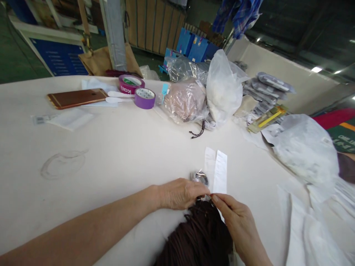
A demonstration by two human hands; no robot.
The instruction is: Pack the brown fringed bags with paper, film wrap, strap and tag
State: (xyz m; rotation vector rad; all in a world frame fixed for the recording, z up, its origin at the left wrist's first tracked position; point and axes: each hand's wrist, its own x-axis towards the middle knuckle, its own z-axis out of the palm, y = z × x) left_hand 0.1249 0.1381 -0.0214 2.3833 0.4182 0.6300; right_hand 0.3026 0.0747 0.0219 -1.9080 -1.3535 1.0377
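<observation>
A thick bundle of dark brown cords (198, 236) lies at the table's near edge. My left hand (181, 193) is closed on the top end of the bundle, fingers pinched together. My right hand (238, 221) pinches the same spot from the right, thumb and forefinger meeting my left fingers. Two white paper strips (216, 170) stand up just behind the pinch; which hand holds them I cannot tell. A small shiny silvery object (200, 177) lies on the table right behind my left hand.
On the white table (119, 147) lie a gold phone (77, 98), two purple tape rolls (138, 90), clear plastic bags (188, 96), a white bag (223, 87), stacked grey packets (266, 88) and a beaded black cord (199, 131). White fabric (307, 155) is heaped at right.
</observation>
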